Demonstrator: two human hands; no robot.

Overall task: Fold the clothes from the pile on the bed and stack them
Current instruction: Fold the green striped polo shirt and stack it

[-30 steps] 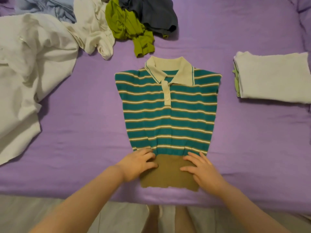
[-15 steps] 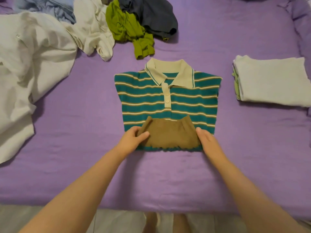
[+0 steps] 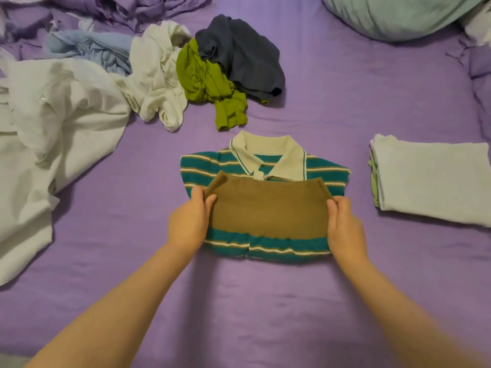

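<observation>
Pinching the brown hem band point(image 3: 268, 205) of the teal striped knit polo shirt point(image 3: 202, 166) at both ends, left hand point(image 3: 190, 224) and right hand point(image 3: 345, 229), on the purple-sheeted bed point(image 3: 265, 301).

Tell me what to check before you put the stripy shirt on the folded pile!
1. Both hands hold the brown hem: ok, left hand and right hand pinch its corners.
2. Hem reaches the collar: ok, just under it.
3. Striped shirt folded evenly: not ok, the hem's left corner curls up.
4. Folded stack is tidy: ok.
5. Purple bed between shirt and stack is bare: ok.
</observation>
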